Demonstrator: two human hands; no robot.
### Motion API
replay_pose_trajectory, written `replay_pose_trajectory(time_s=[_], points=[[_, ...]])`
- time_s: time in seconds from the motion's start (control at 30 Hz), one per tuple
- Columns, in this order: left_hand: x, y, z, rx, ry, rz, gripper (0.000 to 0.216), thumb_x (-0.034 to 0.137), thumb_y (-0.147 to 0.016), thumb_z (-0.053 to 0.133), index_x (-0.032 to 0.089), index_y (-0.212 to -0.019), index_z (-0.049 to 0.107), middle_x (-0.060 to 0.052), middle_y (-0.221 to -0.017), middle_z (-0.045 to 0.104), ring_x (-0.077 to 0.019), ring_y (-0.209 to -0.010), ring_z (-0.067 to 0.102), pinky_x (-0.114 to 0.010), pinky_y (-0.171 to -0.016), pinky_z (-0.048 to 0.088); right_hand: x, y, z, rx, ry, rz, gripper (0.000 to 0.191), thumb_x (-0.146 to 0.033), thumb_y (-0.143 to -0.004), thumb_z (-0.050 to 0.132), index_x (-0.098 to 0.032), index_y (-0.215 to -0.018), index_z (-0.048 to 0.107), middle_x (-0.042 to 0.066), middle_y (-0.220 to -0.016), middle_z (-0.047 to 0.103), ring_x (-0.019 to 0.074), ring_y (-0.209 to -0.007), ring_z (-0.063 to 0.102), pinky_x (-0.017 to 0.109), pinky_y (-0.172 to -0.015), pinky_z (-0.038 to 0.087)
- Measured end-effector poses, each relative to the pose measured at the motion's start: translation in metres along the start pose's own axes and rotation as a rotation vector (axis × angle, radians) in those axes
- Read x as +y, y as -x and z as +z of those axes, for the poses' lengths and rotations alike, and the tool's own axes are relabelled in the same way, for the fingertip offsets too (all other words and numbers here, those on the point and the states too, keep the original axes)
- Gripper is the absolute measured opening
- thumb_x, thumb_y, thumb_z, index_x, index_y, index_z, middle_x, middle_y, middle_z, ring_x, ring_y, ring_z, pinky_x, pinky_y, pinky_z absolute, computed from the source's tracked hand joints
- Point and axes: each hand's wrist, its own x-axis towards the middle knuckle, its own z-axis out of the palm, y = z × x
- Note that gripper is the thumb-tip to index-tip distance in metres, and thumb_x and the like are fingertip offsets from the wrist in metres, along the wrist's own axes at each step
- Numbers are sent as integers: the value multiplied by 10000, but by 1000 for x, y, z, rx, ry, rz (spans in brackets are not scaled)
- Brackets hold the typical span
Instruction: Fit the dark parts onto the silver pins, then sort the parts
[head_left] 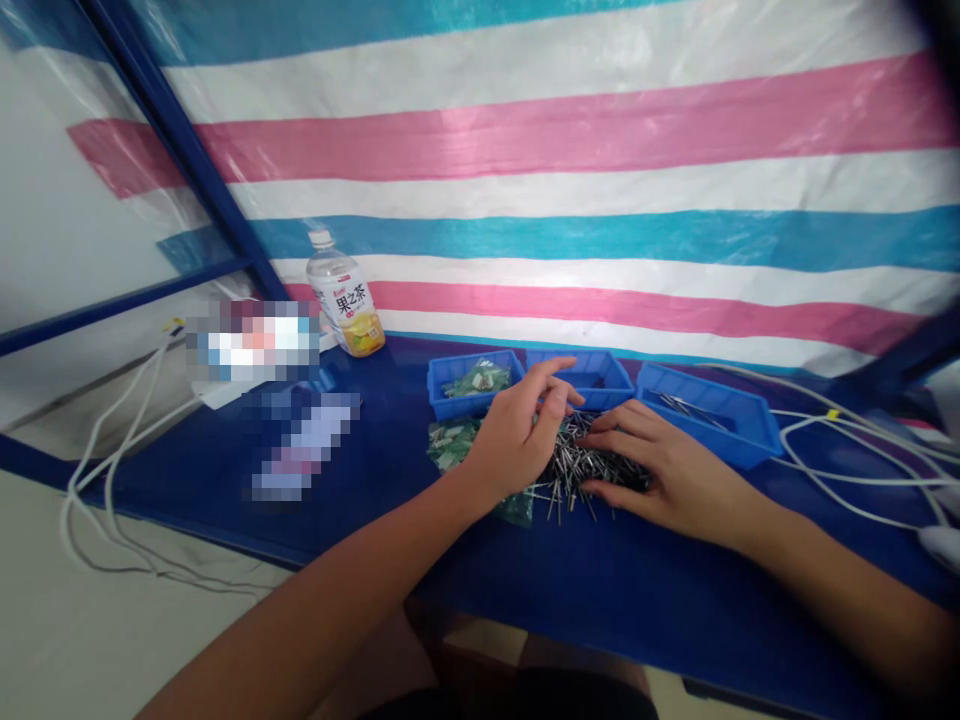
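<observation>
A heap of thin metal pins (pixel 574 465) lies on the blue table, silver with dark parts; I cannot make out their exact kind. My right hand (pixel 660 465) rests over the heap's right side. Its fingers are bent and spread, the thumb apart from them, and no held pin shows. My left hand (pixel 517 430) hovers at the heap's left edge with the index finger stretched out and the other fingers partly curled. Nothing is visible in it. Left of that wrist are clear bags with green and white contents (pixel 451 445), partly hidden by the forearm.
Behind the hands stand a blue bin with green packets (pixel 442 408), a middle blue bin (pixel 615 370) and a right blue bin (pixel 739 445) holding some pins. A drink bottle (pixel 345 295) stands back left. White cables (pixel 847 480) lie right; others (pixel 112 480) hang left.
</observation>
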Motion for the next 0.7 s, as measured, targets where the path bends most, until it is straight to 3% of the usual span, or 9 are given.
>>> replay_pose_trajectory(time_s=[0.17,0.27,0.7], points=[[-2,0,-1,-17,-30,11,403,373,-1143,414,210,-1492,530,-106,-1171,785,-200,-1011,756,-381,-923,615,0,-2,5,-7,-33,-3,170,-284,-1028,684,-273,-1187,742,94,-1154,730,287,-1100,660,470,-933,581],[-4,-1,-1,-26,-50,19,400,370,-1144,411,216,-1495,527,-101,-1179,785,-198,-1015,759,-383,-932,617,0,-3,5,12,-37,1,168,-222,-1037,642,-266,-1163,744,93,-1125,741,283,-1072,668,461,-908,582],[-4,0,-1,-37,-43,5,400,373,-1130,435,218,-1479,555,-99,-1171,790,-203,-970,755,-391,-914,618,-3,-3,6,20,-13,40,160,-228,-1034,642,-257,-1166,728,87,-1103,761,285,-1056,685,484,-904,609]])
